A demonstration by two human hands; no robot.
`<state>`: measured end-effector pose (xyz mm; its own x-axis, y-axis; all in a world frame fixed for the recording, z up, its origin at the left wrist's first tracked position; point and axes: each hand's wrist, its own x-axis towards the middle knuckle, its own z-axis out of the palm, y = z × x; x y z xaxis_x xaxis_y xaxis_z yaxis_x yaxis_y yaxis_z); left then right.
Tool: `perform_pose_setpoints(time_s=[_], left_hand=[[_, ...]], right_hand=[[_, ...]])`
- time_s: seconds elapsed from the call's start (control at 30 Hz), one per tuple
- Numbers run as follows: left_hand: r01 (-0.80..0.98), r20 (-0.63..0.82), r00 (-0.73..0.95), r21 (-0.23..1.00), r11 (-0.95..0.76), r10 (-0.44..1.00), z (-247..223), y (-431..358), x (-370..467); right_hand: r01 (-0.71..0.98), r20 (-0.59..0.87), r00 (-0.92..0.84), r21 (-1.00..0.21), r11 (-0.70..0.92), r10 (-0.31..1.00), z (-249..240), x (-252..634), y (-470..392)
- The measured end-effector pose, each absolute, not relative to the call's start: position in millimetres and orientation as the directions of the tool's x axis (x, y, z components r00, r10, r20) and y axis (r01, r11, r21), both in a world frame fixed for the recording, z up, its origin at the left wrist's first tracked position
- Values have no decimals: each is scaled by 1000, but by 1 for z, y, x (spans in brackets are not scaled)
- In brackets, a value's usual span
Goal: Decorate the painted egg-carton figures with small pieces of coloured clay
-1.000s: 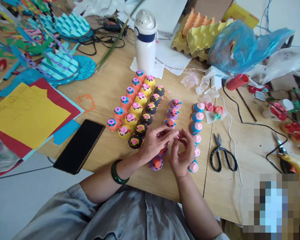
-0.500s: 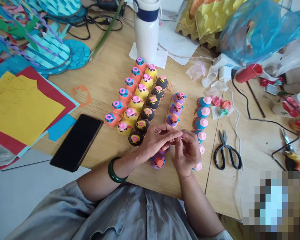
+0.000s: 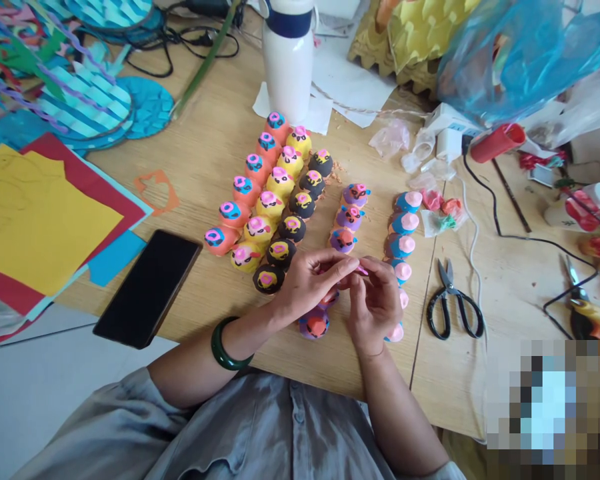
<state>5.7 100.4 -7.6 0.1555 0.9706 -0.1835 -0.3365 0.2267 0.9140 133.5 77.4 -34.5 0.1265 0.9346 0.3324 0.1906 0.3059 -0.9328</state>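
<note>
Between one and two o'clock from the right hand (image 3: 375, 300), a clear packet (image 3: 431, 225) holds red and green lumps (image 3: 451, 207); at eleven, the bottle (image 3: 287, 73) hides its contents. Right and left hand (image 3: 313, 280) pinch a pink strip (image 3: 363, 271) — slanting ten to four o'clock — between them.

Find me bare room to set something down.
Bare tabletop shows between phone and orange row, and between white cable and black cord. A narrower strip parts purple row and blue row. It's crowded around left hand and right hand, and among upper-left paper crafts.
</note>
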Motion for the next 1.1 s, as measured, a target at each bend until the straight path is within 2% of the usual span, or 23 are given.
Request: perform_pose_setpoints(time_s=[0.27, 0.47, 0.8, 0.93, 1.1], left_hand=[[-354, -218, 168, 897, 265, 962, -10, 100, 6], [-315, -178, 167, 922, 223, 970, -10, 97, 6], [-328, -242, 193, 897, 295, 951, -7, 97, 6], [-315, -232, 182, 907, 280, 955, -5, 98, 5], [-173, -129, 156, 973, 156, 979, -8, 97, 4]], right_hand=[[216, 353, 124, -922, 322, 927, -32, 133, 79], [187, 402, 178, -910, 370, 898, -32, 134, 81], [233, 375, 205, -916, 327, 904, -26, 135, 84], [165, 312, 185, -945, 284, 932, -26, 134, 83], [216, 375, 198, -918, 333, 905, -26, 134, 85]])
